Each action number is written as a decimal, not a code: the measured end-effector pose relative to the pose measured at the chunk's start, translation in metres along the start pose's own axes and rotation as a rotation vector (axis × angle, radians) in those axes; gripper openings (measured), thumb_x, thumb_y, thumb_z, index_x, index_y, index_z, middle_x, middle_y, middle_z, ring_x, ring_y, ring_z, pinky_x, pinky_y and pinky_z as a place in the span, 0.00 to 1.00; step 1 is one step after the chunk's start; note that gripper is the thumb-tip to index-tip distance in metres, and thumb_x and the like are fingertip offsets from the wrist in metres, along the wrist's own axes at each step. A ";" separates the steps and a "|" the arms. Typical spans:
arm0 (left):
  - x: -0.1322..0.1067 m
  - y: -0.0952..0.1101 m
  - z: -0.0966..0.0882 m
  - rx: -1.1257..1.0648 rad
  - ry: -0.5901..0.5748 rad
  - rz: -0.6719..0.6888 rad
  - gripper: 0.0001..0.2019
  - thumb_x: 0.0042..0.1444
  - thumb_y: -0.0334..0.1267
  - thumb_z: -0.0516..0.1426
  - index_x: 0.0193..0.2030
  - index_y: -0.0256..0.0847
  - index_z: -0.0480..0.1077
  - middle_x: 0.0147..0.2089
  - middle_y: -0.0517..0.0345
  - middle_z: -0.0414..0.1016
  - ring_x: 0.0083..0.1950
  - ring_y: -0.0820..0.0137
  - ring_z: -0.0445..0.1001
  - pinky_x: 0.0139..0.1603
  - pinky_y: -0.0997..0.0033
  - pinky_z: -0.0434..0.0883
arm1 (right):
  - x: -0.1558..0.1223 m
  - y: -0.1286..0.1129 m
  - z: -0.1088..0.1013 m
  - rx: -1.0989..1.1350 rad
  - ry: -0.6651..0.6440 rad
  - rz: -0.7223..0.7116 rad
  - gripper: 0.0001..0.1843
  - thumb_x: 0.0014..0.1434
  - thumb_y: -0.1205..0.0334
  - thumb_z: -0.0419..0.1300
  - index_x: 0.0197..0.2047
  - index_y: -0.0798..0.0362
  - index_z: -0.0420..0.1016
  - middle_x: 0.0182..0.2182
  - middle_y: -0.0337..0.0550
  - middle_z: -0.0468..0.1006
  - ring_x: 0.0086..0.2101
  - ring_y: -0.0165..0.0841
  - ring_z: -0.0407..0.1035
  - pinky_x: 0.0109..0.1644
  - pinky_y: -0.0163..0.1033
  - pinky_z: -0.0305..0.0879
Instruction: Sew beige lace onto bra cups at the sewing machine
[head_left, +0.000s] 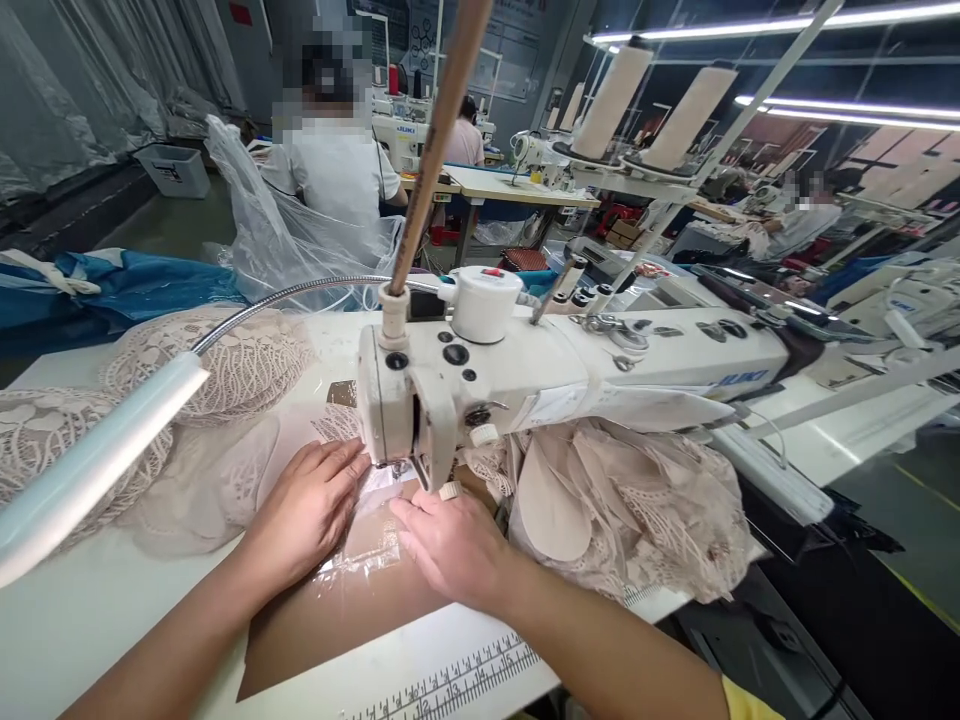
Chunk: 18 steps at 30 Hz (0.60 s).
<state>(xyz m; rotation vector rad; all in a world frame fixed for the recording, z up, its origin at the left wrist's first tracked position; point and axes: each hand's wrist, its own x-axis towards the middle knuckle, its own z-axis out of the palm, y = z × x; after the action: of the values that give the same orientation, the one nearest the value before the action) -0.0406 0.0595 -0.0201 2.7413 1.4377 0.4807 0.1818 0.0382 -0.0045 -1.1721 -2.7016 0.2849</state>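
Two bare forearms (180,630) reach in from the bottom of the frame, the right one ending in a yellow sleeve (746,700) at the lower edge. At the left edge, a tubular lamp (97,470) on a metal gooseneck (300,285) slants over rounded beige lace pieces (225,375), with a blue cloth bundle (127,285) behind them. Upper left, a co-worker in a white shirt (334,180) sits facing away beside clear plastic sheeting (262,230). Left of centre, the left hand (319,500) lies palm down, its fingers extended and close together, beside the needle area of a white JUKI lockstitch sewing machine (525,355). A pale sheer fabric piece (379,487) sits at the presser foot, between the hands, above a taped brown board (330,630). Just right of it, at the centre, the right hand (454,545) is loosely curled with its fingertips near the fabric; whether they pinch it cannot be told. A ruler scale (465,685) is printed along the table edge at bottom centre. Right of centre, a heap of beige lace (637,510) lies under the machine arm, and two cream thread cones (611,100) stand upper right.
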 end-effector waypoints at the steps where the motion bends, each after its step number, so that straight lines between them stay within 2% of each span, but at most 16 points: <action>1: -0.001 -0.001 0.000 -0.004 0.012 -0.006 0.13 0.62 0.34 0.48 0.44 0.38 0.74 0.45 0.44 0.76 0.49 0.54 0.70 0.48 0.54 0.68 | -0.002 -0.001 -0.003 -0.011 -0.012 -0.008 0.12 0.63 0.63 0.53 0.49 0.54 0.69 0.35 0.44 0.73 0.34 0.35 0.63 0.33 0.39 0.55; 6: -0.004 -0.002 -0.001 0.029 0.006 -0.011 0.18 0.64 0.42 0.49 0.54 0.36 0.71 0.53 0.41 0.73 0.55 0.53 0.69 0.55 0.51 0.65 | -0.023 -0.006 -0.026 -0.093 -0.135 -0.008 0.05 0.60 0.69 0.53 0.39 0.56 0.69 0.35 0.45 0.70 0.34 0.35 0.63 0.33 0.38 0.57; 9: -0.007 -0.003 0.000 0.038 0.030 -0.025 0.21 0.63 0.45 0.50 0.57 0.36 0.69 0.57 0.39 0.70 0.57 0.51 0.68 0.56 0.49 0.65 | -0.041 -0.003 -0.036 -0.158 -0.203 0.138 0.06 0.58 0.73 0.55 0.38 0.56 0.69 0.35 0.47 0.70 0.33 0.34 0.64 0.33 0.38 0.59; 12: -0.008 -0.010 0.000 0.026 0.061 -0.069 0.22 0.62 0.46 0.50 0.56 0.36 0.71 0.58 0.40 0.71 0.57 0.51 0.68 0.56 0.48 0.66 | -0.056 0.003 -0.035 -0.263 -0.201 0.266 0.06 0.58 0.72 0.56 0.40 0.57 0.70 0.37 0.51 0.71 0.37 0.38 0.67 0.39 0.41 0.63; 15: -0.012 -0.014 -0.007 -0.057 0.076 -0.152 0.19 0.62 0.43 0.49 0.51 0.38 0.74 0.56 0.41 0.73 0.55 0.52 0.71 0.55 0.49 0.67 | -0.071 0.004 -0.028 -0.303 -0.220 0.177 0.06 0.59 0.73 0.54 0.35 0.57 0.71 0.35 0.51 0.71 0.41 0.43 0.66 0.42 0.44 0.64; 18: -0.024 -0.003 -0.023 -0.248 -0.050 -0.124 0.16 0.62 0.38 0.49 0.46 0.43 0.77 0.54 0.48 0.75 0.55 0.57 0.72 0.55 0.54 0.70 | -0.087 -0.002 -0.025 -0.217 -0.191 0.079 0.07 0.61 0.71 0.52 0.35 0.55 0.71 0.35 0.48 0.71 0.38 0.40 0.66 0.41 0.43 0.65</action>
<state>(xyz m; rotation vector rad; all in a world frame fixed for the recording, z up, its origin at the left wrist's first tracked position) -0.0625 0.0390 -0.0051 2.4395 1.4196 0.5407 0.2447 -0.0241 0.0119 -1.3784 -2.9155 0.1220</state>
